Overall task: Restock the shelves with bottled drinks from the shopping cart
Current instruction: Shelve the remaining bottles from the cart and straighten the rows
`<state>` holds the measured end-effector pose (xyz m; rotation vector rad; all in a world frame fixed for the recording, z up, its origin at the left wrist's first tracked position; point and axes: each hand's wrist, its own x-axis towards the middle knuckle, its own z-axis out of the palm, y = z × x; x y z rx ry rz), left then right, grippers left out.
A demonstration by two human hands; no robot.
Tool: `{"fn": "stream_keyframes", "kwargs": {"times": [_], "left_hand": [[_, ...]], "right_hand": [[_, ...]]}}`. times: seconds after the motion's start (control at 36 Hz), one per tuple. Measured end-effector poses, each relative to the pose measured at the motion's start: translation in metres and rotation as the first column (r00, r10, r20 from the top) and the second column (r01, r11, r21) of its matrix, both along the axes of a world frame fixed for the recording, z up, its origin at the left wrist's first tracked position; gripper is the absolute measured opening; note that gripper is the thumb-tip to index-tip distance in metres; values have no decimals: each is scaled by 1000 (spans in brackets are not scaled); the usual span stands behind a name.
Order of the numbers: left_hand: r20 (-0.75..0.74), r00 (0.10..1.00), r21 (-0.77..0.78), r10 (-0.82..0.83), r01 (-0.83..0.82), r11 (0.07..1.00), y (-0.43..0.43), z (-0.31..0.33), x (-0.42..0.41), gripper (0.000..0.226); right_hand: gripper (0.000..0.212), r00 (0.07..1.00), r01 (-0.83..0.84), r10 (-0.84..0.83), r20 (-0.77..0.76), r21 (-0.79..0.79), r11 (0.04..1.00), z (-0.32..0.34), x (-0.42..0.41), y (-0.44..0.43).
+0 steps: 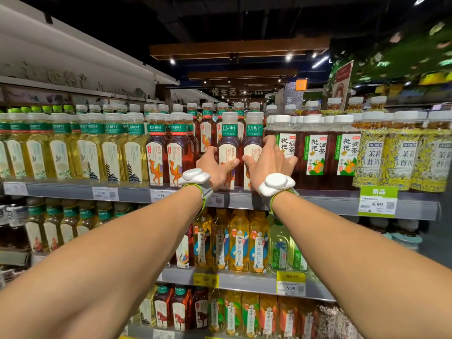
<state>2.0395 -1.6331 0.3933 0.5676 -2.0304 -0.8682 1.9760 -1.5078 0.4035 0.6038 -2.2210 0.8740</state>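
1. The left hand [215, 166] has its fingers curled round the left dark tea bottle [228, 145], which stands upright at the front of the upper shelf [73, 192].
2. The right hand [270, 162] has its fingers wrapped round the right dark tea bottle [254, 143], just beside the first on that shelf.

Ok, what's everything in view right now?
left dark tea bottle: one, red-brown, top shelf front
right dark tea bottle: one, red-brown, beside it
pale tea bottles: many, yellow-green, top shelf left
loquat tea bottles: several, dark brown, top shelf right
floral-label bottles: several, yellow, far right
price tag: one, green, shelf edge right
lower-shelf bottles: many, yellow and dark, below
wrist trackers: two, white, both wrists
left hand: one, grips left dark tea bottle
right hand: one, grips right dark tea bottle
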Motion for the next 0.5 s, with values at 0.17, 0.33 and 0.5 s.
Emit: {"fn": "stream_keyframes", "kwargs": {"times": [0.17, 0.33, 0.5], "left_hand": [[29, 999, 30, -22, 21, 999, 1, -7, 8, 78], [42, 999, 91, -31, 27, 995, 8, -3, 19, 71], [-90, 996, 141, -1, 13, 990, 18, -8, 49, 32]], "right_hand": [[56, 1000, 19, -19, -1, -21, 1000, -7, 1, -4], [50, 996, 42, -40, 73, -21, 999, -16, 13, -1], [32, 973, -18, 32, 229, -60, 998, -41, 40, 10]]}}
